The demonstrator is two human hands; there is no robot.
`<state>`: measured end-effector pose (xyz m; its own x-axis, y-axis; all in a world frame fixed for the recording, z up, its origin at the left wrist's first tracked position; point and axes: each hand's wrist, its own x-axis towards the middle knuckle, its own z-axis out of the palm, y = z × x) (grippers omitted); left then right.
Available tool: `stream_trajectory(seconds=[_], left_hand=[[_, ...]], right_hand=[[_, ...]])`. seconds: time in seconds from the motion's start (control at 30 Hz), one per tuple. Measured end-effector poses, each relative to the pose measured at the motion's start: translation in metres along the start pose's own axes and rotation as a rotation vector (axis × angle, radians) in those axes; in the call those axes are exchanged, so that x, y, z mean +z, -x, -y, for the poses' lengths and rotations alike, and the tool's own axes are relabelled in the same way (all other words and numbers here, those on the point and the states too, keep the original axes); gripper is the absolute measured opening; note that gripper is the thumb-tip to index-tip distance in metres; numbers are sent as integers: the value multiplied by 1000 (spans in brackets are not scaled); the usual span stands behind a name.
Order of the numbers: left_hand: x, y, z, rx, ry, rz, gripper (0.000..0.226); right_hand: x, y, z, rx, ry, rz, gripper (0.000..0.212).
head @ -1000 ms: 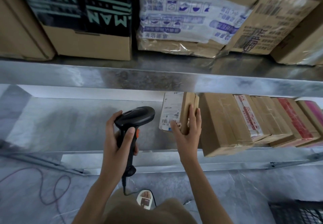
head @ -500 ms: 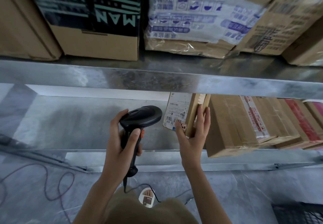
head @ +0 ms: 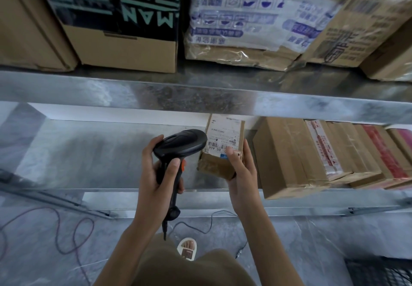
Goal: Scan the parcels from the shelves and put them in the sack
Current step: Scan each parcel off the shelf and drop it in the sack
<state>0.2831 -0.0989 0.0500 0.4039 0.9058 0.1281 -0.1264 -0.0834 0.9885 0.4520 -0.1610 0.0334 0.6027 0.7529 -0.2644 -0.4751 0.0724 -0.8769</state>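
We stand at a metal shelf (head: 66, 152) beneath a row of large cartons (head: 124, 25), more boxes (head: 289, 154) lined up to our right. Our right hand (head: 242, 174) holds a small brown parcel (head: 219, 149) just above the shelf, grip clamped around it, label up. Our left hand (head: 153, 176) wraps its grip around a black scanner (head: 180, 146), its head touching or nearly touching the label's edge.

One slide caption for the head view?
Left hand aims scanner at labelled parcel held by right hand.
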Motion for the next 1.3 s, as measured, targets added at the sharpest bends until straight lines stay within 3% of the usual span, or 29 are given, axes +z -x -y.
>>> stream_trajectory(seconds=[0.13,0.27,0.47,0.57,1.3], left_hand=[[0,-1,0,1,-14,-1,43],[1,0,4,-10,-21,3,40],[0,1,3,13,-29,59,44],[1,1,1,26,-29,78,44],[7,1,4,54,-39,56,43]], right_hand=[[2,4,0,-21,114,69,73],[-1,3,-8,-88,194,-28,78],[-5,5,-16,-535,782,-301,86],[-10,4,-18,-701,920,-364,83],[-17,6,-25,-795,918,-364,87]])
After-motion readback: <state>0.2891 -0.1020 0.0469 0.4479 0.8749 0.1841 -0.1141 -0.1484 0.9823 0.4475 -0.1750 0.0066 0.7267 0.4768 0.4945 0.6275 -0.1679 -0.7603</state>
